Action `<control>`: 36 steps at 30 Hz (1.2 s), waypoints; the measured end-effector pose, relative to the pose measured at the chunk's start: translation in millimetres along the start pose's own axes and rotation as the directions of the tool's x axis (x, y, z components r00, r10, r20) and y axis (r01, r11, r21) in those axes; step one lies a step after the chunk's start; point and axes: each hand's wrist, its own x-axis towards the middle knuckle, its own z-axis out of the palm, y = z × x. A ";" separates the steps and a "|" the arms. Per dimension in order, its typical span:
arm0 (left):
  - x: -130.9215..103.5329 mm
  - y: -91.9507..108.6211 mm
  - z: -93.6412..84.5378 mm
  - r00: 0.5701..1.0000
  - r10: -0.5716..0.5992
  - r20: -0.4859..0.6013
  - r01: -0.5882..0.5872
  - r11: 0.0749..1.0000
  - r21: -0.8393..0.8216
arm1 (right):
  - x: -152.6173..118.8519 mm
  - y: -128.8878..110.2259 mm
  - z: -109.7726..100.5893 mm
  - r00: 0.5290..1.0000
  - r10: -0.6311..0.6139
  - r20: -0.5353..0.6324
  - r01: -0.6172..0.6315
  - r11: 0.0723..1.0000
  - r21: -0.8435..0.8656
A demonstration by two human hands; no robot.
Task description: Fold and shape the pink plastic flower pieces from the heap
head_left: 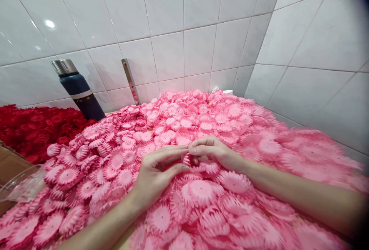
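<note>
Both hands meet over a broad heap of pink fabric flower pieces (pixel 203 190), round with fringed, curled petal edges and a small dot or hole at the centre. My left hand (pixel 161 169) comes in from the lower left, its fingers and thumb closed around a small pink petal piece (pixel 186 159). From the right, my right hand (pixel 211 151) pinches with thumb and forefinger at the upper edge of the same piece, right against the left fingertips. Its other fingers curl underneath and are partly hidden.
A dark blue bottle (pixel 82 92) with a steel cap leans toward the left in view. Behind stand a metal strip (pixel 130 81) and the tiled wall (pixel 198 8). At left lie red flower pieces (pixel 34 129), a clear plastic container (pixel 27 184) and a cardboard box (pixel 11 163).
</note>
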 end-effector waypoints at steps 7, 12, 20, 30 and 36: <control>-1.6 -2.8 -0.5 1.000 0.011 0.007 -0.011 0.997 -0.076 | 0.8 -2.0 0.2 1.000 0.009 0.009 -0.008 1.000 -0.022; -2.1 -3.5 2.7 0.999 -0.024 -0.048 0.019 0.994 -0.112 | 0.7 -0.8 0.9 1.000 -0.022 0.021 0.023 0.999 -0.032; -3.9 -3.4 1.9 0.995 0.019 -0.094 -0.020 1.000 -0.017 | 0.7 1.8 1.3 0.998 -0.049 0.026 0.051 0.995 -0.085; 2.3 -2.5 2.0 0.958 0.012 -0.286 -0.008 1.000 0.016 | -0.9 0.5 1.9 0.998 -0.066 0.019 0.068 0.991 -0.118; 7.0 -9.9 -1.7 0.901 -0.130 -0.413 0.086 0.989 -0.123 | -1.2 1.8 -1.0 0.998 -0.048 0.036 0.050 0.995 -0.081</control>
